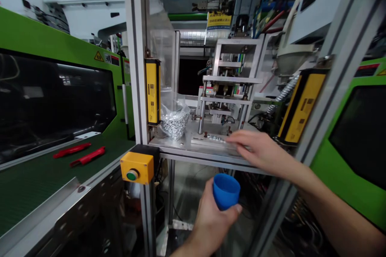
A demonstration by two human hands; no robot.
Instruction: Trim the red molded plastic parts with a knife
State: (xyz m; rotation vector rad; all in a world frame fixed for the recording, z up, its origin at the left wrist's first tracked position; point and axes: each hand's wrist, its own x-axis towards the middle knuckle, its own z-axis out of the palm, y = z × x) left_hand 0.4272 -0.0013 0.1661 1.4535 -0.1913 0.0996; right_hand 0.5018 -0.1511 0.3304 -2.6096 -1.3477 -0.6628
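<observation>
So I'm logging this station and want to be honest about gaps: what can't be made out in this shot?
- Inside of the blue cup: head view, opening faces away, left hand wraps it.
- Right hand fingertips: motion-blurred over the metal fixture plate.
- Small parts on that plate: too small to identify.
- Bag of metal rings: count unreadable through crinkled plastic.
- Yellow label: print too small.

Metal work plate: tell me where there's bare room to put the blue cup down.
The metal work plate is bare along its front edge, between the bag of washers and the right hand. The back is crowded by the press fixture. The left hand holds the blue cup below the plate.
</observation>
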